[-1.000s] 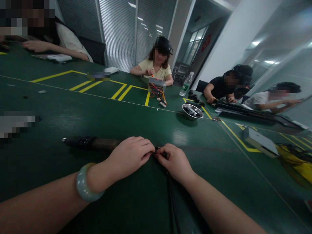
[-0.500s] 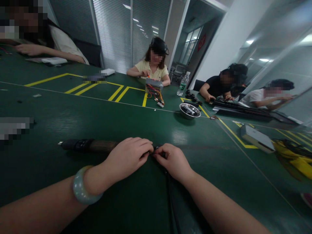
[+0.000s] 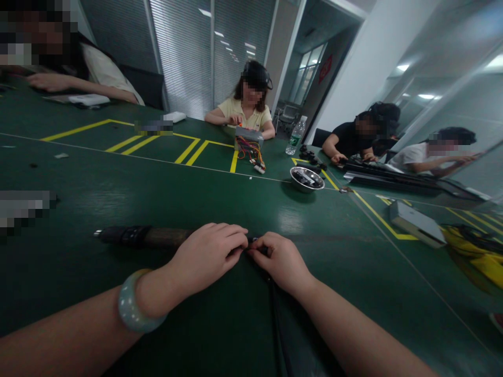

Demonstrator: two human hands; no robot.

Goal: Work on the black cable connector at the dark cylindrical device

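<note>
- One dark tool (image 3: 163, 237) lies crosswise before you.
- Your left hand (image 3: 208, 256) curls closed over its tail, likely steadying it.
- Your right hand (image 3: 285, 264) pinches black cable (image 3: 277, 314) beside that tail.
- Metal bowl (image 3: 308, 188): beyond tool, rightward.

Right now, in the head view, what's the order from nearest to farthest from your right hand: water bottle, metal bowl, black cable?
1. Black cable, right by the right hand
2. Metal bowl, ahead
3. Water bottle, beyond the bowl
</note>
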